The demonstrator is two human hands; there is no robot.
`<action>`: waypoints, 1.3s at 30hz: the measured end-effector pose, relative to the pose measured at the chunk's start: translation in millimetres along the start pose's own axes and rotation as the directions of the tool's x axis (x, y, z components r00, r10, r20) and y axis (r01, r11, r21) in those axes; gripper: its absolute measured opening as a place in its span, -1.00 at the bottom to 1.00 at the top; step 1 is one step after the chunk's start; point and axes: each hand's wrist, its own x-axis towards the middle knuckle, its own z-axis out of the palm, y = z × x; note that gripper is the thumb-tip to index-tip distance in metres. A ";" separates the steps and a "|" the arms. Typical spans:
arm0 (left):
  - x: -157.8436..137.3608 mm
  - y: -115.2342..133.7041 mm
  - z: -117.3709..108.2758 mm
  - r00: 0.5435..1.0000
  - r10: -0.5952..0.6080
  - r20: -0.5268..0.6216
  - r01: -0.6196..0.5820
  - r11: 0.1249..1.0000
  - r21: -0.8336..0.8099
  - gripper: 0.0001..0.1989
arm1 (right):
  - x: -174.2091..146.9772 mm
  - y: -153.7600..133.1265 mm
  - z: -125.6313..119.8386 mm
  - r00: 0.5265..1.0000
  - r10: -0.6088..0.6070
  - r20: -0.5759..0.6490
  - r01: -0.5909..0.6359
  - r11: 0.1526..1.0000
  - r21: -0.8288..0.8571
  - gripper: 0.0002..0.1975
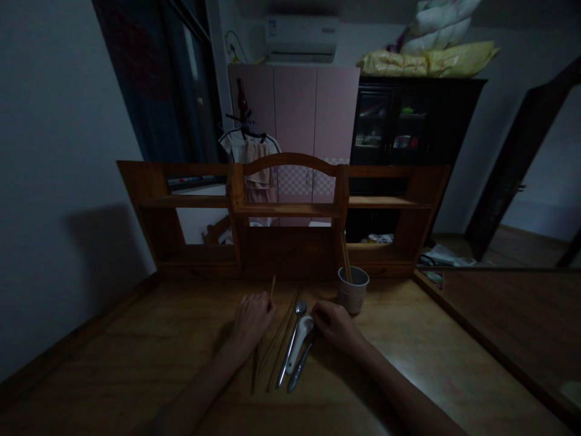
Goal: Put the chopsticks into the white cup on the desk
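My left hand (253, 316) is closed around a thin wooden chopstick (273, 287), whose tip sticks up past the fingers. Beside it on the desk, more chopsticks (287, 332) lie at a slant. To their right rest a long metal spoon (290, 346) and a white soup spoon (300, 344), side by side. A metal utensil (300, 369) lies close by, its upper end hidden near my right hand (333, 324). That hand is curled shut at the white spoon's bowl; what its fingers hold is hidden. Behind it stands a light cup (353, 290) with chopsticks upright inside.
A wooden shelf unit (290, 210) runs along the back of the wooden desk (190, 339). A raised edge (472, 321) borders the desk on the right, and a wall (68, 181) stands on the left. Pink cabinets (295, 109) are farther back. The room is dim.
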 end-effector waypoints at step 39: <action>11.1 2.8 31.3 0.977 -0.132 0.167 0.206 0.396 -0.895 -0.52 | -0.1 -5.8 6.5 0.973 0.149 0.177 -0.206 0.907 0.368 -0.69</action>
